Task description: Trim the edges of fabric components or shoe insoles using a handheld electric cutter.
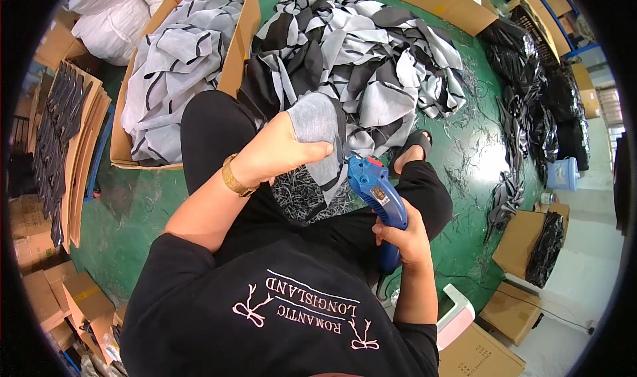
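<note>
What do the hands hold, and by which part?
The left hand holds grey fabric by its left side; the right hand holds a blue power tool by its handle.

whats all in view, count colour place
curved handheld cutter: 1, blue, centre
held fabric piece: 1, grey and black, centre
loose fabric heap: 1, grey and black, upper centre
open fabric-filled cardboard box: 1, brown, upper left
smooth floor: 1, green, below
thin fabric scraps: many, dark, floor
plastic sacks: several, white, upper left
plastic bags: several, black, right
plastic bucket: 1, pale blue, right
other cardboard boxes: several, brown, edges
metallic wristband: 1, gold, centre left
left hand: 1, bare, holding fabric
right hand: 1, bare, holding cutter
</note>
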### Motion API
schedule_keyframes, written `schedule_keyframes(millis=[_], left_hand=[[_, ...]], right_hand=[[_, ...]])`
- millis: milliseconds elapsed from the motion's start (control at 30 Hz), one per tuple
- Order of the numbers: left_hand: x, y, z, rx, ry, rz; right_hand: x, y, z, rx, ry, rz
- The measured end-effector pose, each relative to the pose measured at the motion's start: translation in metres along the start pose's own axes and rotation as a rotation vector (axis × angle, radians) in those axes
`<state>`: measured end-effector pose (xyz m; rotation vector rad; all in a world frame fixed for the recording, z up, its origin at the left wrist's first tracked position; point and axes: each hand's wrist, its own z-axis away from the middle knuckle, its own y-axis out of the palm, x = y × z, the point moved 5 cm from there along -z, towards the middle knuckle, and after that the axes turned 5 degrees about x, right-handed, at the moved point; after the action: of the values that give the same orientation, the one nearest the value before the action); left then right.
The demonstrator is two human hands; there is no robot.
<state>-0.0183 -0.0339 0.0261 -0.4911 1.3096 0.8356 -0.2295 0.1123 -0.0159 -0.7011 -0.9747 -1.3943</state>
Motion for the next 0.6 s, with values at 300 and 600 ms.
schedule_keyframes(millis=[300, 600], left_hand=[[0.0, 0.011, 0.002, 0.02, -0.031, -0.065], [0.028, 0.033, 0.0, 0.076, 0.221, 0.241]], right_hand=[[0.02, 0.007, -0.021, -0.031, -0.085, -0.04], [0.061, 0.026, -0.067, -0.239, -0.379, 0.187]])
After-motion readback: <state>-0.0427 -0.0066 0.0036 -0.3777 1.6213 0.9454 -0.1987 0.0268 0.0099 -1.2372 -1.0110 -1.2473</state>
